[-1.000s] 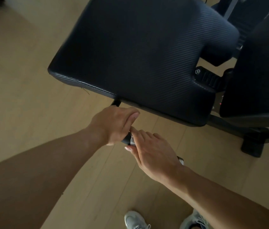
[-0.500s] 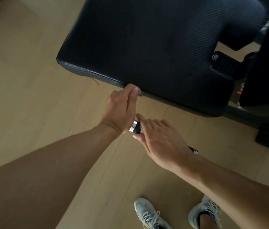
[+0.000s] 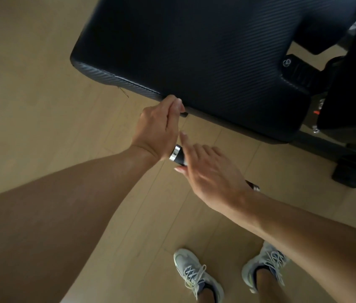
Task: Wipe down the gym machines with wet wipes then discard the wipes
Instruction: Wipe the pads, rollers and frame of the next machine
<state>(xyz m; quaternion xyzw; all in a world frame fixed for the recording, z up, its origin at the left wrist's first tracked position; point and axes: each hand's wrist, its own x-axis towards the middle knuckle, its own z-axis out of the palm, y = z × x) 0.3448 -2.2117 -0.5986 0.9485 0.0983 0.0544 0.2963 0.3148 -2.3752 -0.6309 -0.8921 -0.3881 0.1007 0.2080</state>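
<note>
Because there is only the head view to go by, I read everything from above: my left hand [image 3: 157,130] sits at the near edge of the black, ribbed-vinyl padded bench seat [image 3: 205,51], its fingers curled together round something dark that pokes out just under the pad's edge, though I cannot tell what that is. My right hand [image 3: 212,176] lies over a black cylindrical handle with chrome end caps [image 3: 178,155], fingers fairly straight and spread narrow, touching the grip rather than closing round it. One chrome cap shows beside my left wrist; the other end peeks out past my right wrist. No wet wipe shows anywhere. If one is under either palm, it is hidden, and I cannot say.

That is my first worry: if a wipe is bunched small under my right palm, flat fingers may slide over the handle without pressing cloth to it, and the grip would be left half cleaned. A loose wipe could also slip out and drop to the pale wooden plank floor [image 3: 41,106].

The second is the handle itself. With my fingers not wrapped round it, it could roll or swing away under a push.

The third is my footing. My pale lace-up trainers [image 3: 196,276] stand near the machine's black foot [image 3: 347,173], and leaning in over the seat could bring a toe against it.
</note>
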